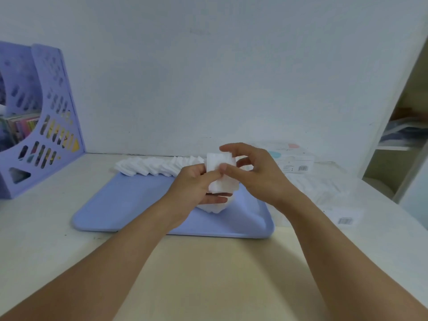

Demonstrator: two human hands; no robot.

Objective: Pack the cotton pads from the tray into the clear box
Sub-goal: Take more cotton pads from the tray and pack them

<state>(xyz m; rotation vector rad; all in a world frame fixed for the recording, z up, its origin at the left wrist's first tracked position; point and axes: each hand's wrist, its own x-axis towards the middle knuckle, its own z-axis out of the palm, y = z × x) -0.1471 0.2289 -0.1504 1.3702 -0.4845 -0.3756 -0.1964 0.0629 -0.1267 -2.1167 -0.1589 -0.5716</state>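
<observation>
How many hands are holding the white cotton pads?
2. The left hand grips the stack of cotton pads from the left, and the right hand pinches it from the right, above the blue tray.

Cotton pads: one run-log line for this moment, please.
step: gathering | both hands grip pad stack above tray | pad row remains | clear box right
</observation>
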